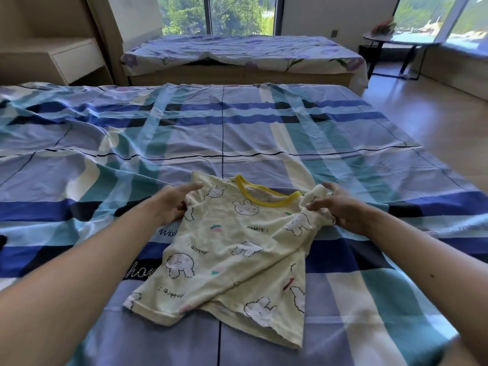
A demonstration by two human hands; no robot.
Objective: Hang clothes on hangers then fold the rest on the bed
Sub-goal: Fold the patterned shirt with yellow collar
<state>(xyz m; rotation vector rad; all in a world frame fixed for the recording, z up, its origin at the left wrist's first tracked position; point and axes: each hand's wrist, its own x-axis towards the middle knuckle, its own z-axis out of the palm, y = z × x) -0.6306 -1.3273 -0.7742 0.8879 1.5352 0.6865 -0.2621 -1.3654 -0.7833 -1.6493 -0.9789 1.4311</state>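
Far left: white drawer unit, set against the wall.
Near: bed with a wrinkled blue plaid sheet, bearing one garment.
Left hand: gripped the garment's left shoulder, thumb on top, fingers curled under the cloth.
Pale-yellow rabbit-print T-shirt with a yellow collar: lay at the near middle of the bed between the two hands, collar far, hem near and rumpled.
Right hand: pinched the bunched right sleeve.
The hands were apart, one at each shoulder.
Far: second bed with a floral cover.
Far right: round side table by the window.
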